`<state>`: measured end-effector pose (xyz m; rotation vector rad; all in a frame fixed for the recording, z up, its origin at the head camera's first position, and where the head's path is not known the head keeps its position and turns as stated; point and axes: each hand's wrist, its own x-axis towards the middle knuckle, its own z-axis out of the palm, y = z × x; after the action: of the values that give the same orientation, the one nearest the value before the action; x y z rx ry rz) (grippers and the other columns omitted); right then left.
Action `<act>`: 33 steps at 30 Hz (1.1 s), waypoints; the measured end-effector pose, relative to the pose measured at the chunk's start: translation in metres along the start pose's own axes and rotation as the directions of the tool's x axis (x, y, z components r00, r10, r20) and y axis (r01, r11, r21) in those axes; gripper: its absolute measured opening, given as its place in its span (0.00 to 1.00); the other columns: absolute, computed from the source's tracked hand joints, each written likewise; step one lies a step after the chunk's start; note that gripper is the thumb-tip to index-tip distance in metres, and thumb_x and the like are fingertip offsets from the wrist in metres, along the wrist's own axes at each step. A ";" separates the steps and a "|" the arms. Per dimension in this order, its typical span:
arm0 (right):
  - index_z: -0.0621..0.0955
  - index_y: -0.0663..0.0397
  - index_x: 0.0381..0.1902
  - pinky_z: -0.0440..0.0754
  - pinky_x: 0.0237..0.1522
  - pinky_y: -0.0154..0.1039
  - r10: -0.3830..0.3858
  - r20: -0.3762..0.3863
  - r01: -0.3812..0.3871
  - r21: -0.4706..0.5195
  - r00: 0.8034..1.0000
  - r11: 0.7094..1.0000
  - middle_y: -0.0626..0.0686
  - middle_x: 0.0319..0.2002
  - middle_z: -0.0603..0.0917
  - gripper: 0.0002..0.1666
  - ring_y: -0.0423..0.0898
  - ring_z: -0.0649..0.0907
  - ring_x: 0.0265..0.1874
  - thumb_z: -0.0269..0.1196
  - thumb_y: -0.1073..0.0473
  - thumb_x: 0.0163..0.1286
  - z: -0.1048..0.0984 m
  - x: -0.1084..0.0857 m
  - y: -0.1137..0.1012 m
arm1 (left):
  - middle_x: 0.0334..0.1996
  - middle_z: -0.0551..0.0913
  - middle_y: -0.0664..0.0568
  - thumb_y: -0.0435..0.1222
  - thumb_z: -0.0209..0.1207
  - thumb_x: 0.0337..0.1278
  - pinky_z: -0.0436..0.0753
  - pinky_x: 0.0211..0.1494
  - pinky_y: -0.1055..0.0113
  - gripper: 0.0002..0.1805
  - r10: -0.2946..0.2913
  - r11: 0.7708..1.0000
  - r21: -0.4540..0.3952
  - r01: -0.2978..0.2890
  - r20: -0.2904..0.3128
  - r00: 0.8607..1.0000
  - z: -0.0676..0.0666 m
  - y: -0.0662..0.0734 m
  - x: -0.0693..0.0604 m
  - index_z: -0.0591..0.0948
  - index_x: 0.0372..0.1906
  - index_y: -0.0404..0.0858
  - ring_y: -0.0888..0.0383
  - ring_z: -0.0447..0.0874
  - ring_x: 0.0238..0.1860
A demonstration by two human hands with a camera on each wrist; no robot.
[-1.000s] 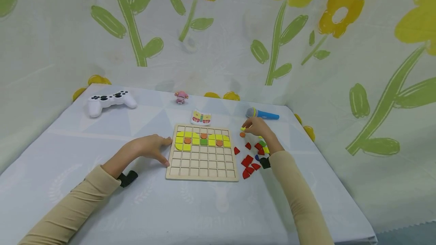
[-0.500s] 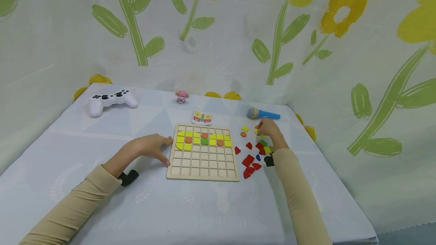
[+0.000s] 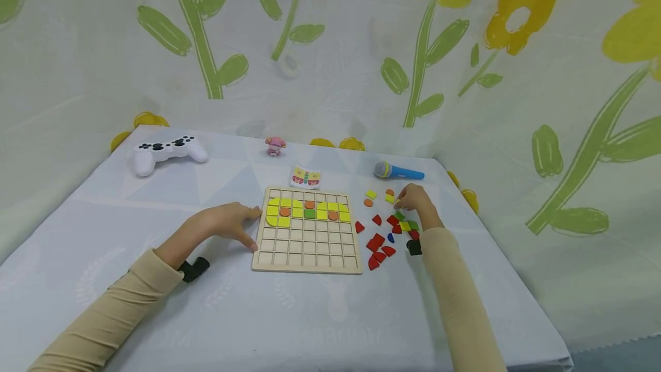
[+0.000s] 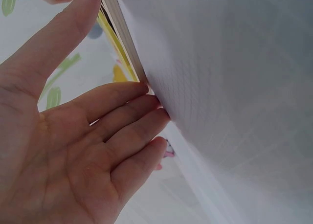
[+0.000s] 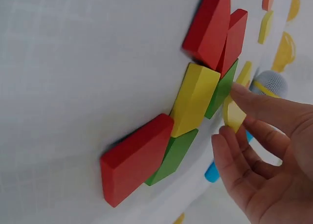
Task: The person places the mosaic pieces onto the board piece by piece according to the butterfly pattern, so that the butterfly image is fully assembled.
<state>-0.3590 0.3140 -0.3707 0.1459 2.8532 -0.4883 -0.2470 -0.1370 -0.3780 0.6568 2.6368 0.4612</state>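
Note:
The left hand (image 3: 229, 225) rests its thumb and fingertips against the left edge of the wooden grid board (image 3: 307, 271); in the left wrist view the fingers of this hand (image 4: 98, 141) are nearly straight along that edge. Yellow pieces, orange discs (image 3: 285, 211) and a green square (image 3: 309, 213) lie in the board's upper rows. Right of the board, the right hand (image 3: 415, 202) is over the loose pieces. In the right wrist view the hand (image 5: 269, 150) pinches a yellow piece (image 5: 234, 114) between thumb and fingers, beside green (image 5: 222, 92), red (image 5: 139, 158) and yellow (image 5: 194, 100) pieces.
Behind the board lie a butterfly pattern card (image 3: 306, 178) and a pink figurine (image 3: 275, 146). A white game controller (image 3: 167, 152) is at the back left, a blue microphone (image 3: 400, 171) at the back right. Red pieces (image 3: 375, 242) lie beside the board's right edge.
The right hand has moved right and a little toward the near side, leaving yellow pieces lying near the orange discs. The left hand and the board have stayed in place.

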 end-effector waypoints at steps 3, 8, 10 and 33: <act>0.79 0.68 0.49 0.80 0.46 0.45 -0.008 -0.005 0.008 0.004 1.000 1.000 0.63 0.44 0.81 0.21 0.56 0.81 0.40 0.67 0.58 0.63 0.000 0.000 0.001 | 0.69 0.64 0.35 0.52 0.72 0.44 0.62 0.66 0.41 0.52 -0.001 1.000 0.001 0.001 0.002 1.000 0.000 0.000 0.000 0.64 0.70 0.29 0.35 0.59 0.68; 0.80 0.62 0.50 0.79 0.46 0.46 -0.011 -0.007 0.011 0.018 1.000 1.000 0.62 0.49 0.79 0.21 0.56 0.80 0.42 0.67 0.56 0.63 0.001 0.000 0.003 | 0.69 0.64 0.35 0.52 0.72 0.43 0.62 0.66 0.41 0.52 0.001 1.000 -0.005 -0.001 0.001 1.000 0.000 -0.001 0.000 0.64 0.70 0.29 0.35 0.59 0.69; 0.80 0.60 0.51 0.79 0.47 0.47 -0.010 -0.009 0.011 0.027 1.000 1.000 0.62 0.51 0.79 0.21 0.57 0.79 0.43 0.67 0.56 0.63 0.002 0.001 0.002 | 0.69 0.64 0.35 0.53 0.72 0.43 0.62 0.67 0.41 0.52 0.001 1.000 -0.007 -0.001 0.000 1.000 0.001 -0.001 0.001 0.64 0.70 0.30 0.35 0.59 0.69; 0.77 0.63 0.43 0.78 0.51 0.47 -0.140 -0.052 0.145 0.104 0.989 0.984 0.61 0.44 0.79 0.15 0.56 0.76 0.44 0.69 0.64 0.61 0.008 -0.003 -0.012 | 0.69 0.64 0.35 0.52 0.72 0.43 0.62 0.66 0.41 0.52 -0.007 1.000 -0.013 0.007 0.003 1.000 0.002 -0.001 0.001 0.64 0.70 0.30 0.35 0.59 0.69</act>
<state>-0.3560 0.2997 -0.3730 -0.0294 2.8944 -0.6763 -0.2470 -0.1366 -0.3805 0.6436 2.6305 0.4746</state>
